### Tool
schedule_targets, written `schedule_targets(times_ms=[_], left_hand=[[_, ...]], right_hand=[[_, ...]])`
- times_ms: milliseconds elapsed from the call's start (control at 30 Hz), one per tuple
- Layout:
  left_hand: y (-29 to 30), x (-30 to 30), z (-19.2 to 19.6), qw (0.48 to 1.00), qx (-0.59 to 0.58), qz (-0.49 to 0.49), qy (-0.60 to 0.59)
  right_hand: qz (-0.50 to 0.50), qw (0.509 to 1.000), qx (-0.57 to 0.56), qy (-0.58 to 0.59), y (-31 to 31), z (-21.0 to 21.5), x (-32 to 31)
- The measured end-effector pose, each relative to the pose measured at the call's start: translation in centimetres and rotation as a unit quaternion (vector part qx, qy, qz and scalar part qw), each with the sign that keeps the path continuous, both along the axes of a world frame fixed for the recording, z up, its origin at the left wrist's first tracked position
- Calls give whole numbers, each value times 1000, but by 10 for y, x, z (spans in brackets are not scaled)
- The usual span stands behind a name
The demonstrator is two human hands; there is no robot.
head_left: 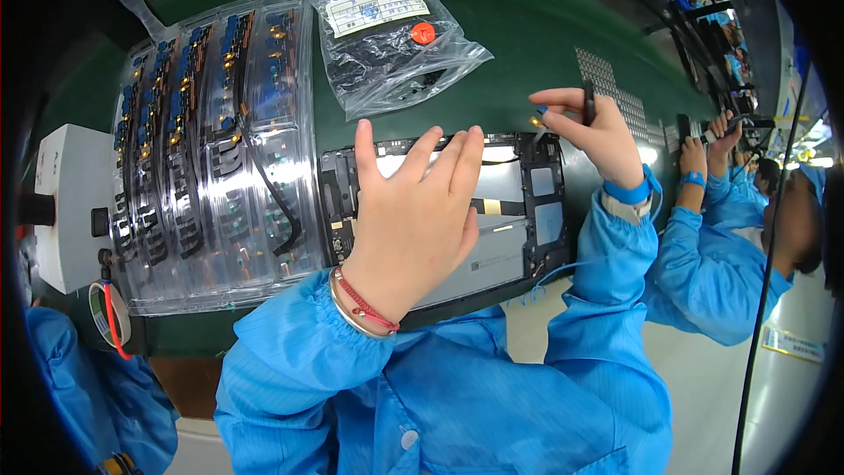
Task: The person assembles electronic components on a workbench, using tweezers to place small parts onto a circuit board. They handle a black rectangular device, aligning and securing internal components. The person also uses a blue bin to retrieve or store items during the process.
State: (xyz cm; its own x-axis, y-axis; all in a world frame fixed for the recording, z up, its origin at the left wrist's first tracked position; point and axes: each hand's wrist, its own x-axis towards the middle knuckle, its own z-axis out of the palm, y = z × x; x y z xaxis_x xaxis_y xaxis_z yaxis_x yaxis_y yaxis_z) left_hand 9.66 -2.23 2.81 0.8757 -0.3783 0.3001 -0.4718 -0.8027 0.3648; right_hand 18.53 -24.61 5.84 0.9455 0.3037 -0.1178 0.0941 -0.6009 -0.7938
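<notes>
An opened flat device chassis (520,202), black-framed with silver and grey inner plates, lies on the green work mat (527,44). My left hand (413,211) rests flat on its left half, fingers spread and holding nothing. My right hand (591,130) hovers above the chassis's top right corner, pinching a dark slim tool (588,102); a tiny gold-and-blue part shows at its fingertips, too small to identify. Both sleeves are blue, with bracelets on the left wrist.
A clear plastic tray (211,158) with rows of small blue and gold cable parts lies left of the chassis. A clear bag (391,35) with a white label and orange sticker lies behind. A white box (66,207) stands far left. A co-worker in blue (730,255) works at right.
</notes>
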Motion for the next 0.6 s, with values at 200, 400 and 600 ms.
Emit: schedule_targets(times_ms=[200, 400, 600], left_hand=[[3, -2, 0, 1000, 11, -1, -2], [0, -7, 0, 1000, 30, 5, -7], [-4, -7, 0, 999, 50, 15, -12]], right_hand=[[-135, 988, -14, -73, -1, 2, -47], [-175, 980, 56, -74, -9, -18, -52], [-188, 979, 29, -77, -2, -20, -55]])
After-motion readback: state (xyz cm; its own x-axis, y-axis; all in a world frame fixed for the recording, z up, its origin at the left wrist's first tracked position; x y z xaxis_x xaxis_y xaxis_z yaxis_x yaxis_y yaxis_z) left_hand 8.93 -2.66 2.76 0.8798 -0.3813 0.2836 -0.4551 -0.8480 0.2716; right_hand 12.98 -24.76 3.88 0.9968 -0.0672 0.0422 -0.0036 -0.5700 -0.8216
